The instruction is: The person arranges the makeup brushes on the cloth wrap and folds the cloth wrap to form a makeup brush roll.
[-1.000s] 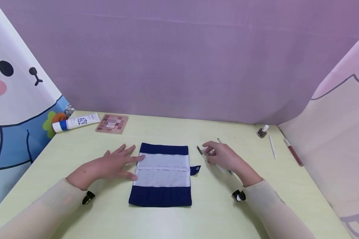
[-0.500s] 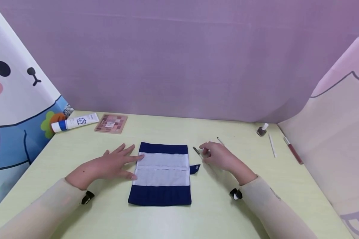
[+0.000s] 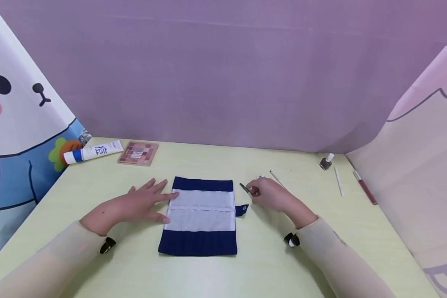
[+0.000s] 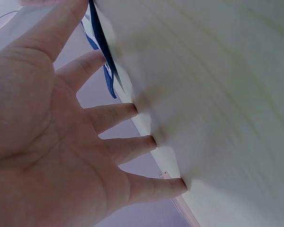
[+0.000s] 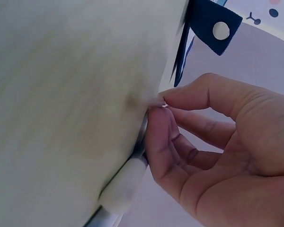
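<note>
A navy fabric case (image 3: 199, 243) with pale grey pockets lies flat on the table, its snap strap (image 3: 241, 210) pointing right. My left hand (image 3: 135, 207) has its fingers spread, index finger and thumb resting on the case's left edge; in the left wrist view the other fingertips (image 4: 149, 142) touch the table. Right of the strap, my right hand (image 3: 272, 194) pinches a slim dark-tipped stick (image 3: 244, 188) between thumb and fingers, most of it hidden by the hand. The right wrist view shows a rounded white piece (image 5: 125, 184) below the pinching fingers (image 5: 158, 137).
Another thin stick (image 3: 277, 178) lies just behind the right hand. At back left are a white tube (image 3: 97, 151) and a pink palette (image 3: 138, 153). A nail polish bottle (image 3: 325, 162), a white stick (image 3: 339, 182) and a reddish-brown tube (image 3: 366, 189) lie far right.
My right hand has shifted slightly left and its fingers have closed on the dark-tipped stick. The left hand stays in place on the case.
</note>
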`<state>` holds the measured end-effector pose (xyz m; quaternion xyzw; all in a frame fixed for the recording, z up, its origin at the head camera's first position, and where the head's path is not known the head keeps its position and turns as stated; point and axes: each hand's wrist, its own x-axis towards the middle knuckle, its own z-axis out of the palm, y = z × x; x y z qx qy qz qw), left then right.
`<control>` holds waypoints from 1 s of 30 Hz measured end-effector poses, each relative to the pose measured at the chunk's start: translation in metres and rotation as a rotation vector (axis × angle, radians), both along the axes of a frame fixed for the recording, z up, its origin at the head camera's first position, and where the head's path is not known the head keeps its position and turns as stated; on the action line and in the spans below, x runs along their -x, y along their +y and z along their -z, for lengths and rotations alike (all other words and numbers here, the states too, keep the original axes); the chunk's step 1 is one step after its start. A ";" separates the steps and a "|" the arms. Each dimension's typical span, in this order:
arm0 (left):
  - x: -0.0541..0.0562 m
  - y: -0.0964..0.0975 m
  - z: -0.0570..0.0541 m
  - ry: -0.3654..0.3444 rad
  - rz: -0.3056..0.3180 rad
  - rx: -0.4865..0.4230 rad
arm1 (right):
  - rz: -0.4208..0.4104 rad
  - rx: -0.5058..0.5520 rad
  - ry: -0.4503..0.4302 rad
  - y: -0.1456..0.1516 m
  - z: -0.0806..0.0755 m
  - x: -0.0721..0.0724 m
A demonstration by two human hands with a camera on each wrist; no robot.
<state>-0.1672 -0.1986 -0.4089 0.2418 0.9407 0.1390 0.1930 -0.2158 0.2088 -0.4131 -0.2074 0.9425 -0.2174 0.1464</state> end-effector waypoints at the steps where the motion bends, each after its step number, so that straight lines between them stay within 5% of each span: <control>1: 0.000 0.000 0.000 -0.003 -0.003 -0.003 | -0.003 -0.004 0.003 -0.001 -0.001 0.000; 13: 0.001 -0.001 0.001 0.001 -0.001 0.005 | 0.024 -0.009 0.009 -0.002 -0.003 0.000; 30: 0.000 -0.001 0.003 -0.008 -0.007 -0.008 | 0.138 0.267 -0.101 0.011 -0.009 0.006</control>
